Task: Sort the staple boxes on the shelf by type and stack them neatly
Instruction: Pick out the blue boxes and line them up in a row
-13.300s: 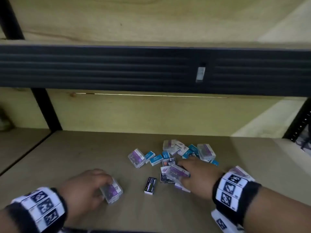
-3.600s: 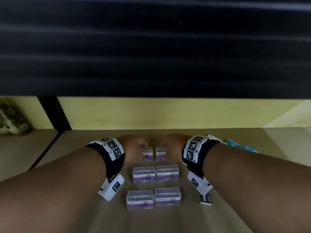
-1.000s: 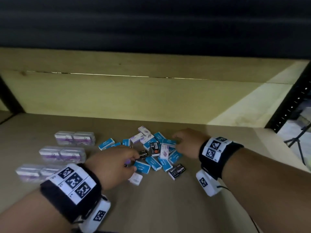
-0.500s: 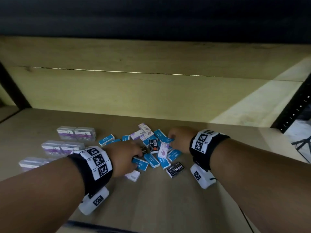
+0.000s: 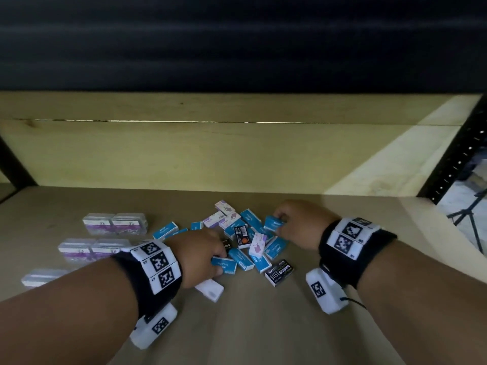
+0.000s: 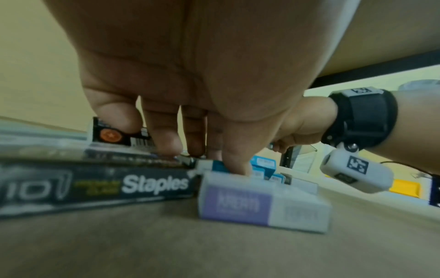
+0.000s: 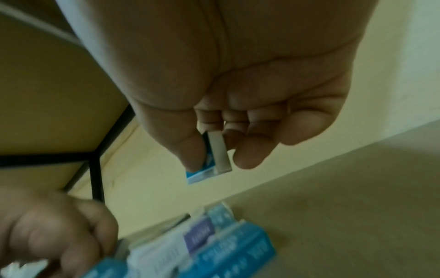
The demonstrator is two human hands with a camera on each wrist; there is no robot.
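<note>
A loose pile of small staple boxes (image 5: 246, 239), blue, white-purple and black, lies mid-shelf. My right hand (image 5: 276, 219) is at the pile's far right and pinches a blue box (image 5: 272, 223) between thumb and fingers. The right wrist view shows that blue box (image 7: 209, 159) lifted clear of the shelf. My left hand (image 5: 217, 262) reaches into the pile's near left side, thumb and fingers closed round another blue box (image 5: 223, 265). A white-purple box (image 6: 257, 205) and a black Staples box (image 6: 95, 186) lie just in front of the left hand's thumb (image 6: 235, 163).
Clear plastic boxes with purple labels (image 5: 114, 223) stand in paired rows at the left, with further rows (image 5: 92, 248) nearer me. A black Staples box (image 5: 279, 268) lies at the pile's near edge. The wooden back panel (image 5: 210, 154) and a black upright (image 5: 461, 151) bound the shelf.
The right hand has closed on a blue box at the pile's right edge and raised it slightly. The left hand has pushed a little further into the pile.
</note>
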